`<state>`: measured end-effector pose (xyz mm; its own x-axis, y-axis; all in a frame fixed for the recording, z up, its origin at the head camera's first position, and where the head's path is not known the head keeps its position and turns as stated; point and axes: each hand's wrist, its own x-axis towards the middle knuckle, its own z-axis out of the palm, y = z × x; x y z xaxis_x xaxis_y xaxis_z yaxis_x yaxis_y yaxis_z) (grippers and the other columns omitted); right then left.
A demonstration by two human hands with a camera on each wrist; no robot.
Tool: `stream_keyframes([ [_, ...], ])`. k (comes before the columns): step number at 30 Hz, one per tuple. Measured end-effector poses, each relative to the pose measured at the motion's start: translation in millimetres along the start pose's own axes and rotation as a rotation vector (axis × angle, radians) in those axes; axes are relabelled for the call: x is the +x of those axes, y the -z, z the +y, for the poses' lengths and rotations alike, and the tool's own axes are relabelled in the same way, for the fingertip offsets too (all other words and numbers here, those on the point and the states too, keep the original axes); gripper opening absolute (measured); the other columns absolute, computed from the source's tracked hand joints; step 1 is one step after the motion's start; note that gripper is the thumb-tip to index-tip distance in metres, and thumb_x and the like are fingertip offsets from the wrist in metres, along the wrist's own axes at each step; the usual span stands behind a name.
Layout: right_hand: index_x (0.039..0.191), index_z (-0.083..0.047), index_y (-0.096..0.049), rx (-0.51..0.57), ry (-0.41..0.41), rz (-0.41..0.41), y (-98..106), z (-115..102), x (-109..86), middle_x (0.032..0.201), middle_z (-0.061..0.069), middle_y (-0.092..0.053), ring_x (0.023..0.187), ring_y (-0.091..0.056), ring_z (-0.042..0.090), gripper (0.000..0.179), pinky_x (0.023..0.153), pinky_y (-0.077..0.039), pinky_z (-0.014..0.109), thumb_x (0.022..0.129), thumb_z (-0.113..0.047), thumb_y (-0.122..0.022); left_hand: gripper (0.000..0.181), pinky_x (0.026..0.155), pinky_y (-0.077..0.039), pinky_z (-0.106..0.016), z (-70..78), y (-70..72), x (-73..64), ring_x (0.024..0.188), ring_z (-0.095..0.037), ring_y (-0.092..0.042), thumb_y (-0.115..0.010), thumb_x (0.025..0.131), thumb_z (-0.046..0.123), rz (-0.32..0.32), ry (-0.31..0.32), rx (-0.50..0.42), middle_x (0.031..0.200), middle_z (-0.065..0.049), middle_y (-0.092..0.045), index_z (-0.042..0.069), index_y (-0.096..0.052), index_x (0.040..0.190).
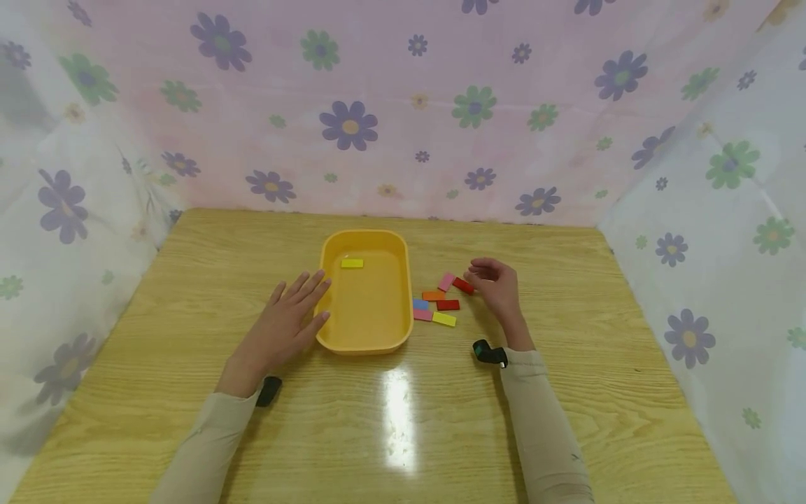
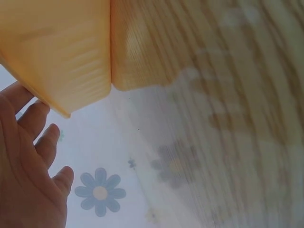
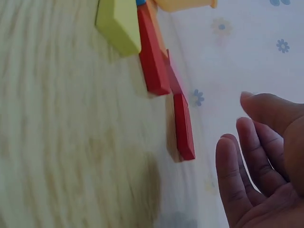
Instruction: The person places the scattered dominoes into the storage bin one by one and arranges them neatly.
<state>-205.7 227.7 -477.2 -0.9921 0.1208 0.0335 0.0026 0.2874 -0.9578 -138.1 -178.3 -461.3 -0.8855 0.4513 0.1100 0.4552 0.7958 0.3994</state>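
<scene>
- The orange-yellow tub (image 1: 371, 315) stands on the bench (image 1: 334, 434); only the head view looks into it, showing a yellow block (image 1: 352, 263) near its far end.
- Just right of the tub lie a blue block (image 1: 420, 304), two pink blocks (image 1: 446, 282), an orange block (image 1: 433, 296), a second yellow block (image 1: 443, 319), an inner red block (image 1: 448, 305) and, farthest out, an outer red block (image 1: 463, 285).
- The right hand (image 1: 499, 285) is right of the tub, fingers loosely bent, thumb apart, holding nothing; the head view makes it seem to meet the outer red block, while the right wrist view shows a gap.
- The left hand (image 1: 281, 325) lies at the tub's left rim, fingers spread wide, gripping nothing; the left wrist view alone shows the tub's outer wall beside it.
- Behind the tub hangs a flowered curtain (image 1: 390, 84).
</scene>
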Motion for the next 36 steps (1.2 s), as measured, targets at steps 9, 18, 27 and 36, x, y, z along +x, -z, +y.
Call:
stream_keyframes([
  [9, 0.122, 0.008, -0.067, -0.230, 0.011, -0.054, 1.4, 0.0, -0.2, 0.113, 0.026, -0.069, 0.102, -0.065, 0.036, 0.033, 0.088, -0.056, 0.033, 0.092, -0.005, -0.075, 0.062, 0.123, -0.008, -0.064, -0.2, 1.5, 2.1, 0.156, -0.037, -0.016, -0.044, 0.109, 0.039, 0.004, 0.000, -0.017, 0.169, -0.010, -0.022, 0.010, -0.029, 0.161],
  [18, 0.124, 0.010, -0.064, -0.396, 0.001, -0.117, -0.2, -1.1, -1.4, 0.117, 0.027, -0.067, 0.106, -0.062, 0.039, 0.038, 0.097, -0.052, 0.049, 0.091, -0.004, -0.075, 0.062, 0.123, -0.008, -0.065, 1.8, 1.1, 3.4, 0.156, -0.037, -0.017, -0.045, 0.108, 0.041, 0.008, -0.003, -0.034, 0.169, -0.008, -0.022, 0.011, -0.030, 0.161],
  [27, 0.115, 0.008, -0.069, -0.481, -0.014, -0.162, 2.6, -2.6, -3.4, 0.111, 0.024, -0.069, 0.098, -0.062, 0.034, 0.031, 0.090, -0.053, 0.046, 0.090, -0.009, -0.077, 0.062, 0.122, -0.009, -0.065, 0.7, -2.4, -1.3, 0.156, -0.036, -0.016, -0.045, 0.108, 0.040, 0.010, 0.002, -0.034, 0.169, -0.008, -0.022, 0.013, -0.029, 0.162],
  [36, 0.111, 0.005, -0.072, -0.495, -0.040, -0.219, 4.5, -4.7, 0.8, 0.102, 0.019, -0.069, 0.089, -0.058, 0.029, 0.024, 0.083, -0.050, 0.038, 0.092, -0.010, -0.075, 0.062, 0.122, -0.010, -0.065, -0.5, -2.6, -1.4, 0.155, -0.038, -0.019, -0.046, 0.108, 0.040, 0.019, 0.000, -0.039, 0.169, -0.008, -0.023, 0.014, -0.030, 0.162],
])
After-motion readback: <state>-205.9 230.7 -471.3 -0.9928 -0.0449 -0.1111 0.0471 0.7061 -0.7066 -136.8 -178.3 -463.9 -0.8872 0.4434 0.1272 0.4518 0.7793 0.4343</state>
